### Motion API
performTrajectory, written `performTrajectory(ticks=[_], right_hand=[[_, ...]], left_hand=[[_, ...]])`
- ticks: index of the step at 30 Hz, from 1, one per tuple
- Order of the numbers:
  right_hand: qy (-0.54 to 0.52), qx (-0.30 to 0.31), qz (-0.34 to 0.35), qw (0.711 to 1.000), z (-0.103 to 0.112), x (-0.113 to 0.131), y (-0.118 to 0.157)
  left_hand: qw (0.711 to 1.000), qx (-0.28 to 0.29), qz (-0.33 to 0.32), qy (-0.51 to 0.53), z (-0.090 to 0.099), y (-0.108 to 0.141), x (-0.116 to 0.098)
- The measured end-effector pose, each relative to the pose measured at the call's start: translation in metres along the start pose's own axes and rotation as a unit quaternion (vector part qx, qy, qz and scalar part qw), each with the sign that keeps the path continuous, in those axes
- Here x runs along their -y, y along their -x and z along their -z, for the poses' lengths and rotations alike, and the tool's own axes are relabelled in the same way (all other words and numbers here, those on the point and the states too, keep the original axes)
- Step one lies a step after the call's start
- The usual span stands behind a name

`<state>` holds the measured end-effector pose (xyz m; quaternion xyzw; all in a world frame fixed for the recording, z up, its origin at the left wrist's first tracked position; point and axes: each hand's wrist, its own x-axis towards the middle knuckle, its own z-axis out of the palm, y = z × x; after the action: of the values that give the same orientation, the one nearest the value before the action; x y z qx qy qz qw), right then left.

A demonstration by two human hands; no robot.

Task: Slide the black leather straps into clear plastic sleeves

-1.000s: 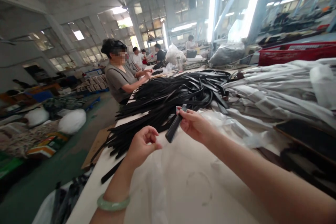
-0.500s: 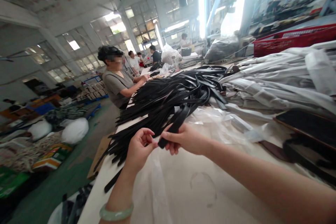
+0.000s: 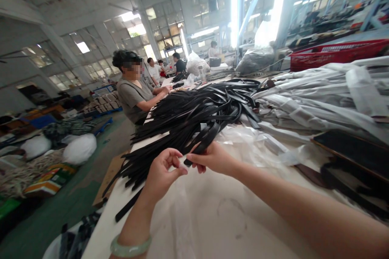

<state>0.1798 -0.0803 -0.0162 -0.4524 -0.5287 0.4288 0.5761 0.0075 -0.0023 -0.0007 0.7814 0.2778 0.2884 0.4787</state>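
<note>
My right hand (image 3: 212, 158) is closed around a black strap (image 3: 209, 135), whose end pokes out between thumb and fingers. Beside that end, my left hand (image 3: 165, 172) has its fingertips curled in a pinch around something thin and whitish, too small to make out. A large pile of black straps (image 3: 182, 109) lies behind both hands on the white table (image 3: 212, 218), with strap ends over its left edge. Clear plastic wrap (image 3: 243, 137) lies just beyond my right hand.
White-wrapped straps (image 3: 306, 97) are heaped at the right, before a red basket (image 3: 337, 53). A dark flat object (image 3: 352, 147) lies at the right. A person in a grey shirt (image 3: 133, 97) works at the table's left side.
The strap end shows less beyond my right hand's fingers and is tilted differently. My left hand's fingertips have shifted slightly right, and a whitish bit now shows at them.
</note>
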Motion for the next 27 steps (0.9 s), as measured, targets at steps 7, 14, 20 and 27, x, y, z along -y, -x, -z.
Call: performTrajectory(ticks=[7,14,20,27], right_hand=[[0.031,-0.004,-0.011,0.999,0.002,0.004,0.002],[0.074,0.023,-0.001,0.997,0.002,-0.004,0.001],[0.004,-0.025,-0.001,1.0,0.001,-0.002,-0.001],[-0.067,-0.173,-0.034,0.982,0.008,0.004,-0.011]], left_hand=[[1.0,0.003,-0.002,-0.023,-0.002,0.0,-0.001],[1.0,0.025,0.016,-0.002,-0.005,-0.001,0.002],[0.997,0.043,0.052,0.04,-0.007,0.001,0.001],[0.992,0.08,0.085,0.047,-0.004,0.001,-0.002]])
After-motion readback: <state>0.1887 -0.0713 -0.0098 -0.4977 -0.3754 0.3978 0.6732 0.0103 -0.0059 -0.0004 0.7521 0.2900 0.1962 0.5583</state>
